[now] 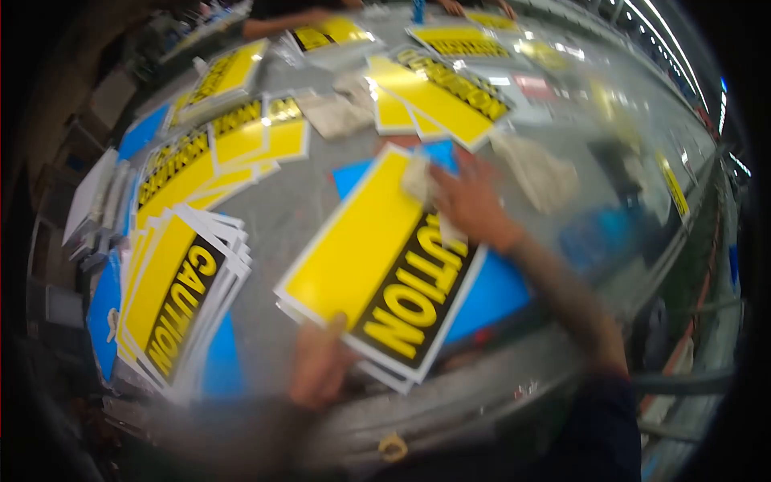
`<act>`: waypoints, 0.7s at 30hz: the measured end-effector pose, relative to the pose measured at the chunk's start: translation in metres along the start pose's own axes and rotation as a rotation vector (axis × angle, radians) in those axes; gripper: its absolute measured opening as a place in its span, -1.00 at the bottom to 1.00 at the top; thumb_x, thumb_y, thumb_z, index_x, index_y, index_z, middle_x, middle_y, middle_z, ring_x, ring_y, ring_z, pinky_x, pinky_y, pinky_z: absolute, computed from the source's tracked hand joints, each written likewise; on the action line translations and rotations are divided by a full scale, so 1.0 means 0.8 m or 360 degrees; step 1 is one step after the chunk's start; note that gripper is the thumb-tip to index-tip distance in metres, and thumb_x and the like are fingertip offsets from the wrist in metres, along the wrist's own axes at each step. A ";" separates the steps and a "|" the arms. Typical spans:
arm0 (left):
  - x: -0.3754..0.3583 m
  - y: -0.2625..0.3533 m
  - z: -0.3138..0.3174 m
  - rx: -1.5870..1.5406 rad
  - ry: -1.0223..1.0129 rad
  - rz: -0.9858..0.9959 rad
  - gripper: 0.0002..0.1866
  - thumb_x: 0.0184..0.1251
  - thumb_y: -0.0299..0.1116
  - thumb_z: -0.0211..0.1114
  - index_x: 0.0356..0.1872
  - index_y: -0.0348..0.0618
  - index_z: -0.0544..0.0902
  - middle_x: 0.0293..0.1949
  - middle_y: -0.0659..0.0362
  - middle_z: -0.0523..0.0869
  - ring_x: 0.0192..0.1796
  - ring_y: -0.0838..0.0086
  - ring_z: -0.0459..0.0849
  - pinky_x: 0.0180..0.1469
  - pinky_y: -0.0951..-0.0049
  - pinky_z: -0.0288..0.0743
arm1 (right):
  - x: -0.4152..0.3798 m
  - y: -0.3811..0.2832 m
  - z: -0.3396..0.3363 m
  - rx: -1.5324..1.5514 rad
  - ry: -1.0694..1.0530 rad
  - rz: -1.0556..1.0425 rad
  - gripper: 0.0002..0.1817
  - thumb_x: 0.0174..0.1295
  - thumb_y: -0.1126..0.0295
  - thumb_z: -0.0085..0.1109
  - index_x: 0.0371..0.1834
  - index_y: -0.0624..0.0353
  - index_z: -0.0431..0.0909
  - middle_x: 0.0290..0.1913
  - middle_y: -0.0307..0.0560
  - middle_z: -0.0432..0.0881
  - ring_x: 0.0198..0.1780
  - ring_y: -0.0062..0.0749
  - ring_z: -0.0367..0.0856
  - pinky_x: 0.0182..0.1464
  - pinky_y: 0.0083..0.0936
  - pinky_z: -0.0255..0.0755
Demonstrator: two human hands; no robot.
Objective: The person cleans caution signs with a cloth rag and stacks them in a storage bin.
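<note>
A yellow sign with a black CAUTION band [345, 249] lies tilted in front of me, with at least one more sheet under it. My left hand [320, 361] is at its near left edge, thumb on top and the other fingers blurred or hidden, gripping the edge. Higher up, my right hand [474, 205] presses a bunched pale cloth [418, 178] onto the upper part of the sign, its fingers partly blurred. Blue sheets [490, 297] show beneath the sign on the grey table [265, 281].
A fanned stack of caution signs [173, 301] stands at the left, with more signs [181, 173] behind it. Further signs [438, 92] and cloths [337, 114], [538, 170] lie beyond. Another person's arm [285, 24] is across the table. A yellow tape ring [393, 447] is at the near edge.
</note>
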State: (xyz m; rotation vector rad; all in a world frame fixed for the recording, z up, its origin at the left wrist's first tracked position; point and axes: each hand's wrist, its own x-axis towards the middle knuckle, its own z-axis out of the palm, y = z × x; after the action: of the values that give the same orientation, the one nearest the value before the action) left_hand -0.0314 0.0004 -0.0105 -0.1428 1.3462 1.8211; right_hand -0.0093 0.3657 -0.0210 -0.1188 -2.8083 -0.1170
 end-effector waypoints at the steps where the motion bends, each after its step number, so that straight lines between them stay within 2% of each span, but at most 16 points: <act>1: -0.008 0.006 0.011 -0.0037 -0.0037 0.0056 -0.58 0.76 -0.40 0.10 0.47 -0.36 0.33 0.37 -0.10 0.61 0.32 0.07 0.75 0.26 -0.06 0.80 | -0.010 0.013 0.013 -0.0156 -0.0035 -0.0063 -0.40 0.57 0.12 0.13 0.59 0.12 0.45 0.57 0.19 0.46 0.63 0.25 0.30 0.59 0.25 0.15; 2: -0.008 0.008 0.013 0.0019 0.0030 0.0020 -0.61 0.75 -0.40 0.10 0.43 -0.35 0.35 0.37 -0.11 0.61 0.31 0.06 0.76 0.24 -0.05 0.82 | -0.006 0.021 0.016 -0.0338 -0.0013 -0.0155 -0.38 0.56 0.12 0.15 0.60 0.17 0.42 0.64 0.16 0.39 0.66 0.18 0.28 0.66 0.20 0.09; 4: -0.004 0.000 0.008 0.0027 0.0006 0.0085 -0.62 0.75 -0.40 0.11 0.41 -0.34 0.35 0.36 -0.11 0.61 0.29 0.07 0.77 0.20 -0.04 0.85 | -0.039 -0.046 0.006 0.0365 -0.0051 -0.0138 -0.36 0.57 0.14 0.14 0.63 0.18 0.37 0.70 0.09 0.32 0.73 0.04 0.20 0.74 0.13 -0.04; 5: -0.006 0.003 0.012 0.0007 -0.0008 0.0099 -0.62 0.75 -0.41 0.11 0.41 -0.34 0.35 0.36 -0.10 0.61 0.28 0.08 0.78 0.18 -0.03 0.86 | -0.048 -0.070 -0.016 0.0506 -0.0140 -0.0277 -0.39 0.58 0.09 0.12 0.58 0.16 0.43 0.62 0.12 0.42 0.73 0.01 0.21 0.73 0.14 -0.01; 6: -0.008 0.005 0.017 -0.0015 -0.0020 0.0111 -0.62 0.74 -0.41 0.11 0.42 -0.34 0.35 0.35 -0.10 0.61 0.27 0.08 0.78 0.17 -0.02 0.87 | -0.048 -0.066 -0.013 0.0397 -0.0100 -0.0327 -0.39 0.59 0.09 0.11 0.59 0.17 0.43 0.62 0.06 0.44 0.70 -0.02 0.28 0.73 0.15 0.01; 8: -0.007 0.003 0.017 -0.0035 -0.0022 0.0109 -0.62 0.74 -0.42 0.11 0.41 -0.35 0.37 0.35 -0.09 0.62 0.25 0.10 0.79 0.14 0.02 0.89 | -0.033 -0.015 -0.003 0.0291 -0.0009 -0.0071 -0.40 0.61 0.08 0.09 0.58 0.17 0.43 0.61 0.00 0.48 0.66 0.01 0.33 0.71 0.15 0.05; 9: -0.007 0.002 0.016 -0.0033 -0.0006 0.0103 -0.62 0.74 -0.42 0.11 0.41 -0.35 0.37 0.35 -0.09 0.62 0.25 0.11 0.79 0.13 0.03 0.89 | -0.026 0.008 0.009 0.0068 0.0140 0.0042 -0.41 0.61 0.09 0.09 0.55 0.22 0.45 0.57 0.07 0.50 0.64 0.01 0.36 0.68 0.15 0.09; 10: -0.007 0.002 0.014 -0.0032 0.0012 0.0103 -0.62 0.74 -0.42 0.11 0.42 -0.35 0.37 0.35 -0.08 0.62 0.24 0.12 0.80 0.13 0.04 0.89 | -0.030 0.001 0.013 0.0140 0.0103 0.0063 -0.42 0.61 0.10 0.09 0.53 0.25 0.45 0.56 0.10 0.50 0.64 0.01 0.35 0.68 0.15 0.09; 12: -0.004 -0.005 0.007 -0.0055 -0.0025 0.0124 -0.61 0.74 -0.43 0.10 0.44 -0.34 0.38 0.34 -0.07 0.63 0.24 0.15 0.80 0.11 0.08 0.89 | -0.040 -0.028 0.014 0.0265 0.0051 0.0068 -0.42 0.61 0.11 0.10 0.51 0.30 0.46 0.54 0.16 0.50 0.64 0.01 0.35 0.67 0.14 0.10; 14: -0.008 0.001 0.016 -0.0081 -0.0019 0.0106 -0.60 0.75 -0.44 0.08 0.46 -0.34 0.37 0.33 -0.06 0.65 0.25 0.15 0.79 0.12 0.07 0.89 | -0.053 -0.067 -0.018 0.0471 0.0005 -0.0241 -0.41 0.58 0.13 0.14 0.48 0.35 0.47 0.54 0.22 0.50 0.63 0.07 0.35 0.66 0.12 0.13; 16: -0.009 0.003 0.018 -0.0075 -0.0018 0.0067 -0.60 0.75 -0.43 0.09 0.46 -0.35 0.36 0.34 -0.06 0.63 0.27 0.14 0.78 0.11 0.05 0.89 | -0.038 -0.023 -0.015 0.0376 -0.0008 -0.0039 -0.41 0.58 0.13 0.14 0.48 0.36 0.47 0.55 0.22 0.49 0.63 0.09 0.35 0.67 0.12 0.12; 17: -0.006 0.001 0.016 -0.0070 0.0008 0.0074 -0.60 0.75 -0.43 0.09 0.46 -0.33 0.36 0.35 -0.05 0.62 0.28 0.14 0.77 0.11 0.04 0.89 | -0.030 0.006 -0.003 0.0192 0.0100 0.0129 -0.40 0.58 0.11 0.14 0.50 0.33 0.48 0.57 0.20 0.47 0.64 0.05 0.34 0.67 0.14 0.12; 20: -0.005 -0.005 0.010 -0.0083 0.0039 0.0088 -0.58 0.77 -0.43 0.06 0.51 -0.23 0.33 0.39 -0.03 0.60 0.33 0.12 0.74 0.19 -0.04 0.85 | -0.034 -0.030 0.002 0.0538 -0.0107 0.0307 -0.38 0.58 0.09 0.14 0.53 0.28 0.46 0.57 0.17 0.48 0.62 0.06 0.36 0.62 0.18 0.20; 21: -0.002 -0.003 0.011 -0.0100 -0.0007 0.0100 -0.58 0.78 -0.42 0.04 0.52 -0.24 0.33 0.41 -0.04 0.59 0.34 0.12 0.73 0.21 -0.04 0.83 | -0.054 -0.072 -0.011 0.0532 -0.0086 -0.0028 -0.39 0.56 0.10 0.16 0.55 0.23 0.47 0.56 0.15 0.50 0.60 0.11 0.39 0.59 0.19 0.23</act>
State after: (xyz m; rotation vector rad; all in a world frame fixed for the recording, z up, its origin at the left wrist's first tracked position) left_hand -0.0257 0.0073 -0.0076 -0.1310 1.3046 1.9162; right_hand 0.0287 0.3045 -0.0309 -0.0185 -2.8361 0.3556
